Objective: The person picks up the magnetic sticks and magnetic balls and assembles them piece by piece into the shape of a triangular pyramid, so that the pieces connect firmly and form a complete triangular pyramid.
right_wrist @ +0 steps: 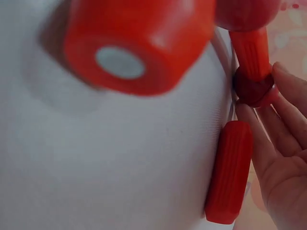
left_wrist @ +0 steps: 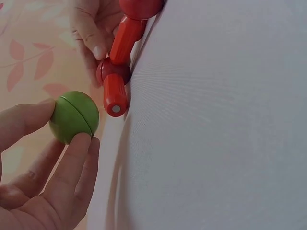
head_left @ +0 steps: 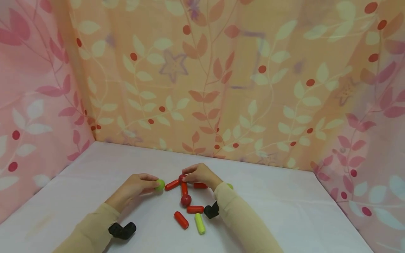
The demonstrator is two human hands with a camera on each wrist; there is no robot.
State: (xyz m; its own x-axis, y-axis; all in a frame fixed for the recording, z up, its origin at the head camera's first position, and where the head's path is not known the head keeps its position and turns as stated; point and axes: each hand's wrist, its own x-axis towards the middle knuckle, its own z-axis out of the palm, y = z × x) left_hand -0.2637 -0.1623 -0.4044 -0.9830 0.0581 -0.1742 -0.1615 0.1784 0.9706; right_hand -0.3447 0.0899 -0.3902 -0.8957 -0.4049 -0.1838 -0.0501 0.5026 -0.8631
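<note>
My left hand (head_left: 132,189) pinches a green ball (left_wrist: 74,115) between thumb and fingertips. Just right of that ball, without touching it in the left wrist view, is the free end of a red rod (left_wrist: 115,96) showing a silvery disc. My right hand (head_left: 204,175) holds the far red ball (right_wrist: 253,91), where this rod joins. From the same ball a second red rod (head_left: 184,189) runs to a nearer red ball (head_left: 186,200). Another red rod (head_left: 195,209) lies against the nearer ball. Beside my right hand lies a separate red rod (right_wrist: 229,175).
Closer to me lie a loose red rod (head_left: 181,220) and a lime-green rod (head_left: 200,224). Another green ball (head_left: 230,186) is partly hidden behind my right wrist. Black wrist cameras (head_left: 122,231) are on both sleeves. Patterned cloth (head_left: 202,88) encloses the white table (head_left: 284,211).
</note>
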